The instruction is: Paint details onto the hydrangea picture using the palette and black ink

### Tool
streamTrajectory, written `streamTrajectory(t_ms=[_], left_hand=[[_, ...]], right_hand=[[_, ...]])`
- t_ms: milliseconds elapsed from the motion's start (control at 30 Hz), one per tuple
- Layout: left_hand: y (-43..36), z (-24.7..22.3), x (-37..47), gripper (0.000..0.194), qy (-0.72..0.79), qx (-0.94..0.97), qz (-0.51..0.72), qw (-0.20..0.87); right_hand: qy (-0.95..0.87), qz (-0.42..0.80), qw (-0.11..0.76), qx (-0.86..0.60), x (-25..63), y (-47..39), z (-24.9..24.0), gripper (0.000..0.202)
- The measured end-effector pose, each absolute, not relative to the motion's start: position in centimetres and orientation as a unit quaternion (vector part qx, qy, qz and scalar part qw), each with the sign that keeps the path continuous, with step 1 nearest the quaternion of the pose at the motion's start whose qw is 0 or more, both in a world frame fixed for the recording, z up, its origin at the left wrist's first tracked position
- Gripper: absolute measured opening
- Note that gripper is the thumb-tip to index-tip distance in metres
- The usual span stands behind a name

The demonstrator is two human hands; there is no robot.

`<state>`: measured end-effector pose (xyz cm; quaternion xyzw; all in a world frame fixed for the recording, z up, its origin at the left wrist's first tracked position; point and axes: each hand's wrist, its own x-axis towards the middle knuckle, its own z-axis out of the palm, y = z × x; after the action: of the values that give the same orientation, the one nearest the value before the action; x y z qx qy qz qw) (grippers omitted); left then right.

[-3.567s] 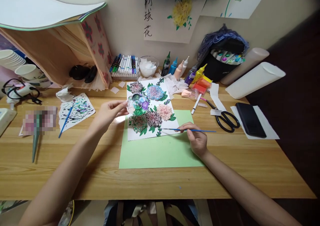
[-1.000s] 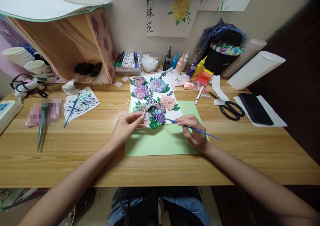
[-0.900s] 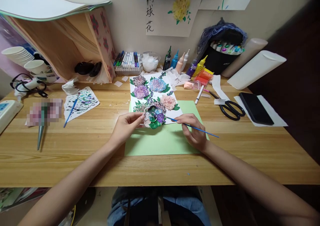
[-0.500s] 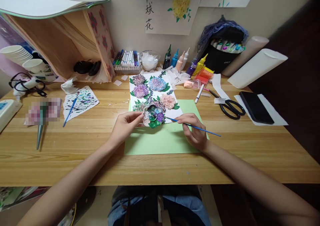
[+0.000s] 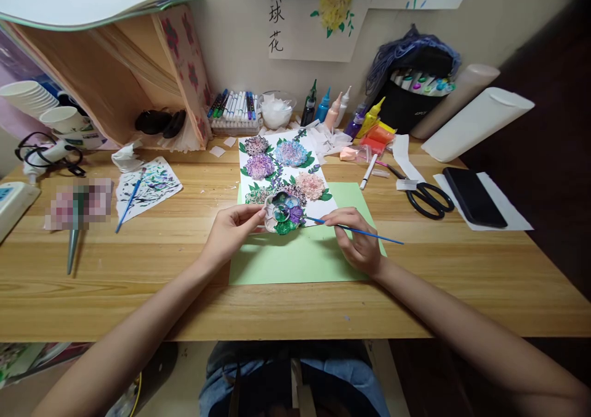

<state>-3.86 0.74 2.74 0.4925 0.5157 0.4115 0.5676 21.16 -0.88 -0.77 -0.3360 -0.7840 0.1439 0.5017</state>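
Note:
Between its thumb and fingers, my left hand [image 5: 234, 227] grips the left rim of a small paint palette [image 5: 285, 227], whose wells hold green, purple, blue and dark paint. My right hand [image 5: 354, 238] holds a thin blue paintbrush [image 5: 369, 233] like a pen. The brush tip is at the palette's right edge, by the purple paint; whether it touches is too small to tell. Behind the palette lies a white sheet with raised flowers [image 5: 290, 154] in pink, purple and blue with green leaves. That sheet overlaps a light green sheet [image 5: 295, 263] under both hands.
Paint bottles [image 5: 331, 110], a marker box [image 5: 234, 112] and a glass bowl [image 5: 277, 110] line the wall. Scissors [image 5: 427, 200] and a phone [image 5: 474, 197] lie right. A second brush [image 5: 132, 198] rests on a paint-stained tissue [image 5: 161, 183] left, near a grey-green pointed tool [image 5: 74, 244].
The far end of the brush has dipped slightly and shifted a little left. The palette and both hands stay nearly in place; the whole view shifts slightly.

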Motion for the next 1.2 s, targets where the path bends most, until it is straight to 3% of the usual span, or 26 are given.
streamTrajectory(t_ms=[333, 633, 867, 1200], left_hand=[[0.7, 2.7, -3.8, 0.036, 0.515, 0.489, 0.412, 0.570], [1.1, 3.5, -4.3, 0.044, 0.542, 0.480, 0.441, 0.530], [1.3, 3.8, -4.7, 0.041, 0.575, 0.462, 0.452, 0.501], [1.2, 3.9, -4.6, 0.036, 0.575, 0.477, 0.448, 0.491]], right_hand=[[-0.762, 0.204, 0.506, -0.348, 21.2, -0.9, -0.9, 0.021], [-0.638, 0.191, 0.626, -0.405, 21.6, -0.4, -0.8, 0.012], [-0.716, 0.173, 0.509, -0.446, 22.1, -0.1, -1.3, 0.014], [-0.773, 0.129, 0.459, -0.419, 22.0, -0.2, -0.9, 0.016]])
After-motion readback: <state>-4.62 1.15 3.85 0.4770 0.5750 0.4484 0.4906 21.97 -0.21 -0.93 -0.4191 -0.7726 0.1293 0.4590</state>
